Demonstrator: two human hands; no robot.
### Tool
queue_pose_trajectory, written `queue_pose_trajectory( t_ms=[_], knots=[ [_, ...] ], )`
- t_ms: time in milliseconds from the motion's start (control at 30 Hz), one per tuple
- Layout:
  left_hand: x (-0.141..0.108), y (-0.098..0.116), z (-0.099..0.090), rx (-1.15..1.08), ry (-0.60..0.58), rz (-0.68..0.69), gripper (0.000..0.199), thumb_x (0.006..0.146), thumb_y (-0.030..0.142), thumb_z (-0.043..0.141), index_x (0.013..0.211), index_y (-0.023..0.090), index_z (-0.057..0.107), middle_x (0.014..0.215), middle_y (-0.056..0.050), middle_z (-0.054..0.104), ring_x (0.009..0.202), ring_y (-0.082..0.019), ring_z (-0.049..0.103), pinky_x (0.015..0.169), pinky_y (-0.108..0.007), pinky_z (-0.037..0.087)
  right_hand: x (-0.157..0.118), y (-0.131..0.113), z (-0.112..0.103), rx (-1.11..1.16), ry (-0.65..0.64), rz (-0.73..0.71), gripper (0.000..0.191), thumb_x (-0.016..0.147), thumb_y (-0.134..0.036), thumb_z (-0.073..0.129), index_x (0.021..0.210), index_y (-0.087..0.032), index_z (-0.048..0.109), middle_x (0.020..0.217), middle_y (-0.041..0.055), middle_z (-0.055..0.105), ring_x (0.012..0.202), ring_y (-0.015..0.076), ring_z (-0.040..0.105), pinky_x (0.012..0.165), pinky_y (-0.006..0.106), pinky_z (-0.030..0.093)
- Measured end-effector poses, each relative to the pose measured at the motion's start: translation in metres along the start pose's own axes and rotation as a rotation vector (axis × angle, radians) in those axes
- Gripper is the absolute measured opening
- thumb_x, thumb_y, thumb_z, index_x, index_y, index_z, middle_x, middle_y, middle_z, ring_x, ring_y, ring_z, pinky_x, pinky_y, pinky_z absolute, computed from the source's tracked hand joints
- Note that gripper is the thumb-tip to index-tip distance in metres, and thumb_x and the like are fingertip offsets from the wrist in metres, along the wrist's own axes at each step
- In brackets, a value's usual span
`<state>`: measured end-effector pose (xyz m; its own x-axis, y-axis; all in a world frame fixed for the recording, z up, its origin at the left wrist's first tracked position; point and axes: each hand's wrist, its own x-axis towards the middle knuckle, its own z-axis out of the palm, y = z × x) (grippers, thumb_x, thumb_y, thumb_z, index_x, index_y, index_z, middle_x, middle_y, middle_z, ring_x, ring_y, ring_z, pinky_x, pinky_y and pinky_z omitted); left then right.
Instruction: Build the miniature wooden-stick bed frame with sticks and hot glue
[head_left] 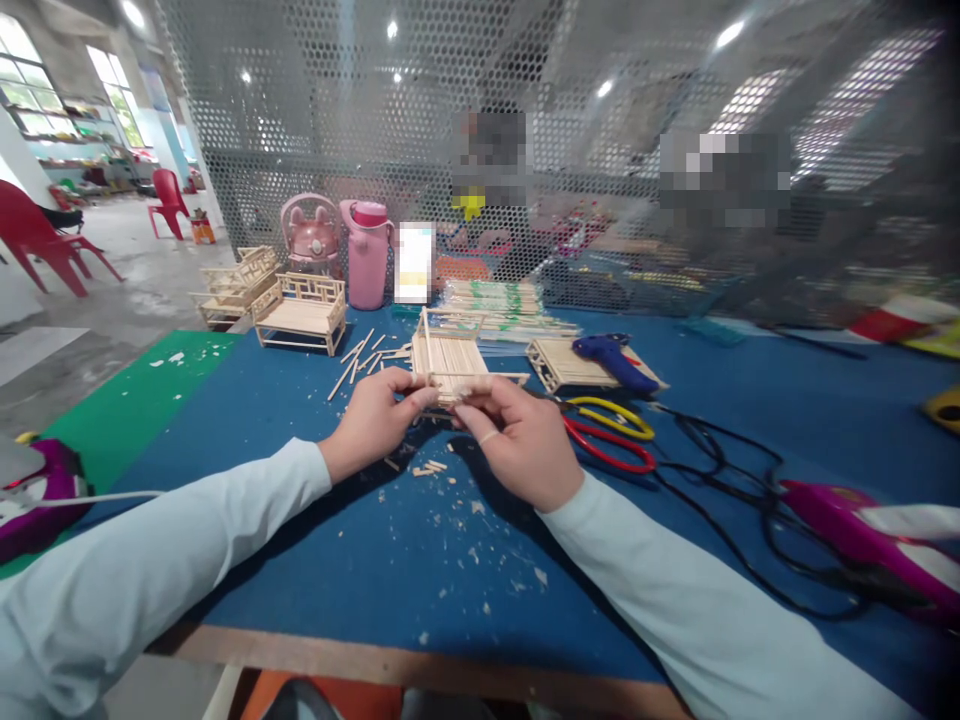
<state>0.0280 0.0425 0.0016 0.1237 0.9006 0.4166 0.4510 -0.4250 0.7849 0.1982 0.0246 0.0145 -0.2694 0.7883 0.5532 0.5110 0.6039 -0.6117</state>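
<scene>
A miniature bench (450,352) made of thin pale wooden sticks stands in front of me on the blue table. My left hand (375,412) pinches its near edge from the left, thumb and fingertips together. From the right, my right hand (521,432) grips the same near edge, its fingers curled round a thin stick part. The fingertips hide most of that edge. Short cut sticks (431,467) lie just below the hands, and longer loose sticks (352,365) are scattered to the left.
Other stick benches (300,312) stand at the back left by a pink bottle (367,258). A blue glue gun (616,362) rests on a stick frame (562,365) at right. Near it are cutters with red and yellow handles (615,455), black cable (705,480) and a purple device (862,535).
</scene>
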Motion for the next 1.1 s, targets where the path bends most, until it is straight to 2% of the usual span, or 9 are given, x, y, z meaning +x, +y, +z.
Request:
queue_pose_trajectory(
  t_ms=[67, 267, 433, 533, 633, 733, 1000, 1100],
  knots=[
    [-0.001, 0.000, 0.001, -0.012, 0.005, -0.004, 0.013, 0.081, 0.022, 0.058, 0.076, 0.014, 0.067, 0.077, -0.005, 0.068, 0.073, -0.015, 0.059, 0.071, -0.028, 0.045, 0.000, -0.001, 0.002, 0.021, 0.045, 0.015, 0.015, 0.081, -0.020, 0.054, 0.093, -0.021, 0.062, 0.077, 0.0013, 0.072, 0.066, 0.0156, 0.067, 0.065, 0.027, 0.051],
    [-0.002, 0.001, 0.001, -0.030, 0.012, -0.022, 0.011, 0.080, 0.020, 0.059, 0.075, 0.015, 0.067, 0.075, -0.003, 0.068, 0.073, -0.015, 0.059, 0.071, -0.028, 0.045, 0.002, -0.004, 0.003, -0.194, 0.118, 0.003, 0.016, 0.082, -0.026, 0.057, 0.083, -0.019, 0.070, 0.077, 0.0045, 0.075, 0.066, 0.0177, 0.068, 0.064, 0.027, 0.050],
    [0.000, 0.003, 0.000, -0.069, -0.022, -0.052, 0.012, 0.081, 0.020, 0.058, 0.074, 0.015, 0.067, 0.071, -0.002, 0.066, 0.072, -0.015, 0.059, 0.073, -0.029, 0.045, 0.005, -0.004, 0.009, -0.255, 0.166, -0.026, 0.021, 0.084, -0.027, 0.055, 0.085, -0.020, 0.074, 0.085, 0.0066, 0.076, 0.075, 0.0200, 0.070, 0.070, 0.029, 0.051],
    [0.001, 0.003, 0.000, -0.087, -0.033, -0.073, 0.011, 0.080, 0.019, 0.058, 0.077, 0.015, 0.068, 0.070, -0.002, 0.066, 0.071, -0.015, 0.059, 0.073, -0.029, 0.045, 0.007, -0.005, 0.014, -0.147, 0.188, 0.053, 0.021, 0.082, -0.028, 0.056, 0.084, -0.020, 0.075, 0.079, 0.0051, 0.075, 0.070, 0.0184, 0.068, 0.068, 0.028, 0.051],
    [0.001, 0.002, 0.000, -0.094, -0.020, -0.071, 0.011, 0.080, 0.020, 0.059, 0.075, 0.015, 0.068, 0.069, -0.002, 0.066, 0.070, -0.014, 0.059, 0.072, -0.028, 0.045, 0.010, -0.008, 0.018, 0.055, 0.164, 0.272, 0.022, 0.079, -0.032, 0.058, 0.081, -0.018, 0.075, 0.059, 0.0016, 0.069, 0.048, 0.0133, 0.059, 0.049, 0.024, 0.046],
    [0.001, 0.002, 0.001, -0.096, -0.016, -0.067, 0.011, 0.079, 0.020, 0.059, 0.074, 0.016, 0.068, 0.068, -0.001, 0.066, 0.069, -0.014, 0.059, 0.071, -0.027, 0.045, 0.012, -0.011, 0.020, 0.258, 0.134, 0.460, 0.026, 0.075, -0.035, 0.060, 0.083, -0.015, 0.074, 0.051, -0.0019, 0.061, 0.037, 0.0085, 0.048, 0.037, 0.021, 0.037],
    [0.001, 0.004, 0.000, -0.088, -0.010, -0.079, 0.015, 0.080, 0.023, 0.059, 0.070, 0.015, 0.066, 0.063, 0.001, 0.061, 0.063, -0.012, 0.053, 0.062, -0.025, 0.040, 0.012, -0.009, 0.028, 0.608, 0.099, 0.616, 0.026, 0.070, -0.036, 0.063, 0.081, -0.014, 0.069, 0.049, -0.0055, 0.056, 0.032, 0.0040, 0.043, 0.031, 0.016, 0.027],
    [0.000, 0.003, 0.000, -0.081, -0.017, -0.081, 0.017, 0.081, 0.024, 0.058, 0.069, 0.015, 0.065, 0.064, 0.001, 0.061, 0.062, -0.012, 0.052, 0.061, -0.026, 0.040, 0.013, -0.010, 0.030, 0.664, 0.077, 0.658, 0.023, 0.070, -0.036, 0.063, 0.079, -0.015, 0.066, 0.047, -0.0060, 0.055, 0.031, 0.0043, 0.044, 0.029, 0.015, 0.024]
  ],
)
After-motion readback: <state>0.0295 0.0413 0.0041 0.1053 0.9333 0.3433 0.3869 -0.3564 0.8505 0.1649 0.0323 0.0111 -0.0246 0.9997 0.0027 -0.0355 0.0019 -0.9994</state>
